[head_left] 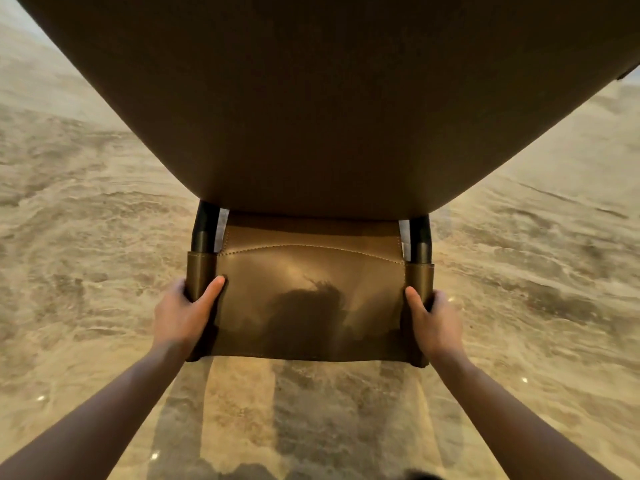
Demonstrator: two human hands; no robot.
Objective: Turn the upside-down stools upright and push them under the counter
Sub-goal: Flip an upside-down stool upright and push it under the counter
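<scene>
With both hands, left (181, 311) and right (434, 318), gripping the backrest (308, 299) sides, we keep the stool (311, 98) level and swing it gently.

Two bare forearms, entering from the lower corners. No sleeves, watch, bracelet or rings visible anywhere along them. Left hand (180, 311) slender, with a long narrow thumb and a short, plain, unpainted nail; knuckles only partly seen. Right hand (437, 320) likewise slim, thumb long and tapering, nail short and unvarnished. Wrists narrow, forearms smooth and widening towards the bottom edge. Warm dim light over both, so finer detail cannot be made out.
</scene>
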